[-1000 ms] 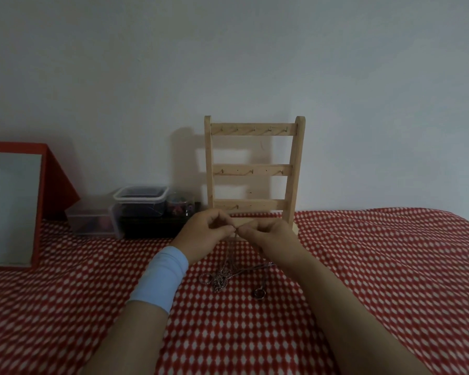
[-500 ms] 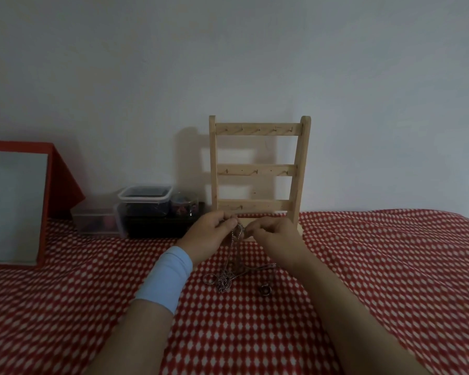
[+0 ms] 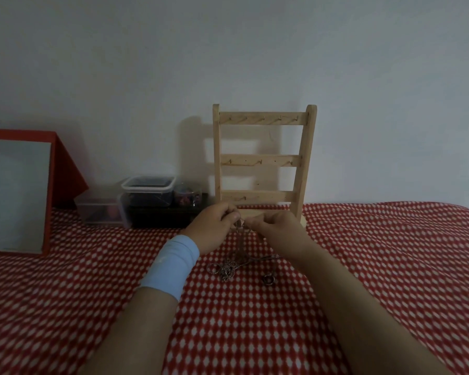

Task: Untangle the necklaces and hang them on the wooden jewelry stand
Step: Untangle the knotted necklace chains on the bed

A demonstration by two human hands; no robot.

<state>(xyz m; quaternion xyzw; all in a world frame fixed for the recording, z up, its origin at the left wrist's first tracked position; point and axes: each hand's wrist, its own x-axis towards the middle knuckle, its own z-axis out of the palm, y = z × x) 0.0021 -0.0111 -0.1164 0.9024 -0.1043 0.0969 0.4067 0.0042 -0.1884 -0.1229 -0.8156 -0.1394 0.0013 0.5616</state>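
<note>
Still picking at the knot
Left hand and right hand keep pinching the necklaces just near of the stand; tangle hardly shifted, nothing hung yet.

A plain, pale grey-white painted wall is filling the upper half, lying in dim, even light. A red cloth with small white diamonds is covering the surface below. At left a red-framed rectangular grey panel is leaning back, and clear plastic lidded boxes are sitting against the wall beside it.
</note>
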